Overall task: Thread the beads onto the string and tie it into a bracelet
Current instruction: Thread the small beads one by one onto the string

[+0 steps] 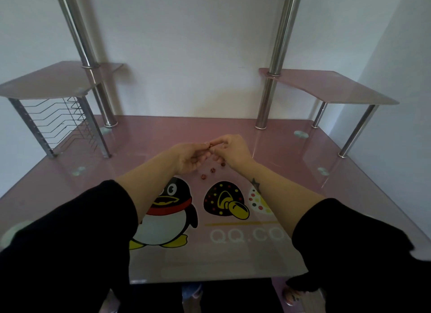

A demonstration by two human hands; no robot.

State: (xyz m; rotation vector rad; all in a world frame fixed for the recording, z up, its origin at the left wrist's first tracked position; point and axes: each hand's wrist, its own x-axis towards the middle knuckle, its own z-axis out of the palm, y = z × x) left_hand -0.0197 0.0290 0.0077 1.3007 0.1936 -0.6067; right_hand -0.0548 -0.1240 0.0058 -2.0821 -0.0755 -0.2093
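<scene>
Both hands meet above the middle of the pink glass desk (268, 172). My left hand (190, 157) pinches a small dark red bead (210, 145) at its fingertips. My right hand (233, 150) has its fingertips closed right against that bead, pinching something too thin to make out, probably the string. Three loose dark red beads lie on the desk just below the hands: one (203, 176), another (212, 170) and a third (223, 164) partly under my right hand. The string itself is not clearly visible.
The desk carries a penguin print (168, 210) and a mushroom print (225, 202) nearer to me. Two chrome posts (102, 103) (265, 98) rise at the back, each holding a small pink shelf. A wire rack (60, 124) stands at the back left.
</scene>
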